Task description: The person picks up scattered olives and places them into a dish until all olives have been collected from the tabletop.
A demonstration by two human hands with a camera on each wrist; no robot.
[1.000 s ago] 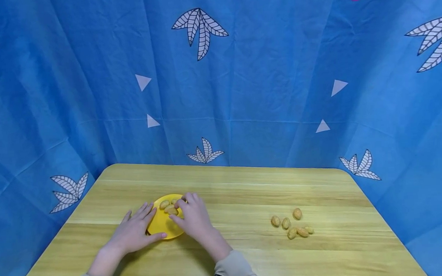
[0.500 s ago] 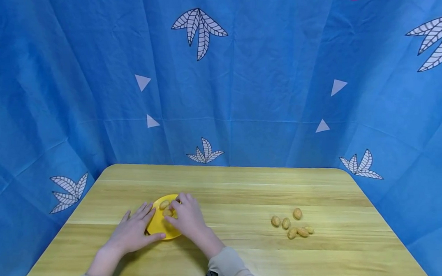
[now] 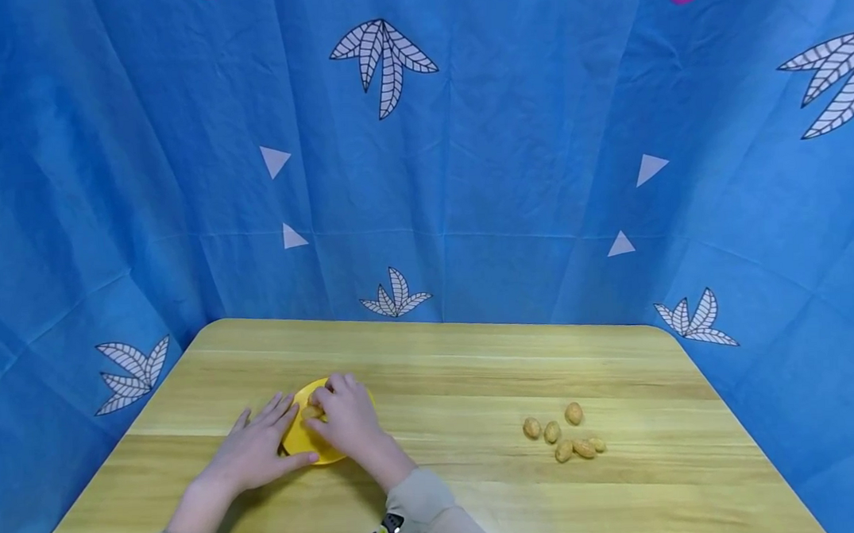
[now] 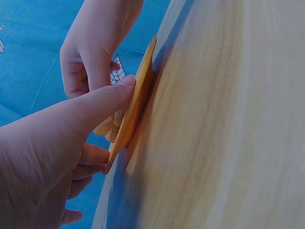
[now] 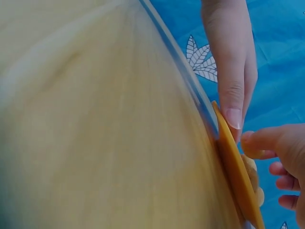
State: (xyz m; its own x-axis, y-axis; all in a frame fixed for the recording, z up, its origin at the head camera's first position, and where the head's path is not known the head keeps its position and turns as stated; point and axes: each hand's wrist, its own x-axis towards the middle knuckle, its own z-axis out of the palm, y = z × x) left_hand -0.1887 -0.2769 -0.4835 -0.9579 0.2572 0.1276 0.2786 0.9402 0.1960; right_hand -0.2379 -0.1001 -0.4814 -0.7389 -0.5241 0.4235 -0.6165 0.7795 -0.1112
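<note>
A small yellow plate [image 3: 303, 440] lies at the table's left, partly covered by both hands. My left hand [image 3: 255, 453] rests against its left side, fingers straight and spread, thumb along the near rim. In the left wrist view the thumb [image 4: 112, 98] presses the rim of the plate [image 4: 129, 114]. Over the plate, my right hand [image 3: 348, 417] pinches a peanut [image 5: 255, 153] between thumb and index finger. More peanuts [image 5: 250, 171] lie on the plate just beneath, mostly hidden by that hand in the head view.
Several peanuts [image 3: 564, 450] lie in a loose group on the right half of the wooden table [image 3: 461, 392]. A blue patterned curtain [image 3: 500, 136] hangs behind the table and along both sides.
My right hand has moved left across the plate, toward my left hand, and now covers peanuts that showed before. The left hand and the loose group on the right stay put.
</note>
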